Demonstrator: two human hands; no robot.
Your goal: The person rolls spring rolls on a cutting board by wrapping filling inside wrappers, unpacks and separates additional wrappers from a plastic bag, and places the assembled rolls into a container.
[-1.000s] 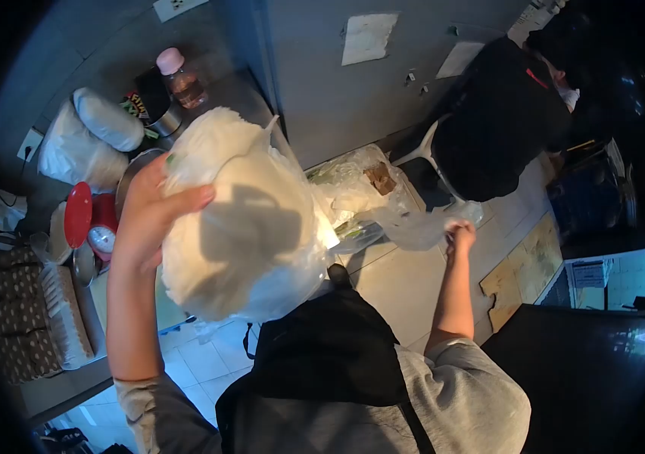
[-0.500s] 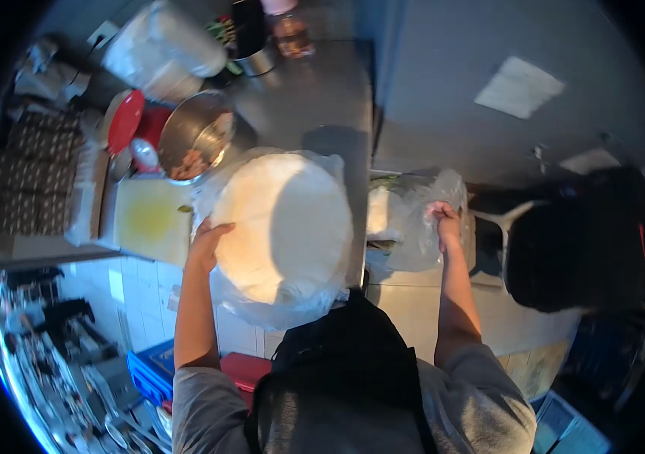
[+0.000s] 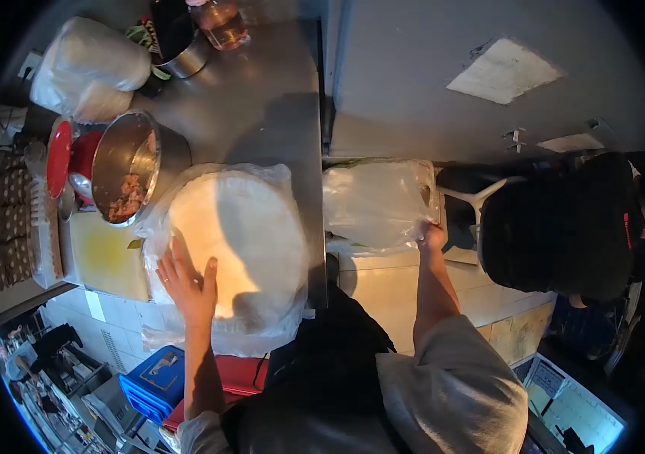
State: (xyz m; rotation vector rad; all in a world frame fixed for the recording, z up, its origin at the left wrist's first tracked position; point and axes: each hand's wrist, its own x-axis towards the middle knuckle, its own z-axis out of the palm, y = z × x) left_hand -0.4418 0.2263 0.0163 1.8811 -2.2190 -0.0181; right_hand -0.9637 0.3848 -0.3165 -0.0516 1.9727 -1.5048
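The left hand (image 3: 190,287) is lying spread on the disc (image 3: 250,246) beneath it, seemingly steadying it, while the right hand (image 3: 431,237) is pinching a bag (image 3: 375,203), perhaps straightening it.

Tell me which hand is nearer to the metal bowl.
Left. The left hand is below and right of the metal bowl in the picture, spread at the left edge of the white disc; the right hand is farther off to the right, gripping translucent plastic.

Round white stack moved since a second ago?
Yes, down toward the steel counter. Then, the left hand held the round white stack up, tilted; now it lies flat beside the metal bowl.
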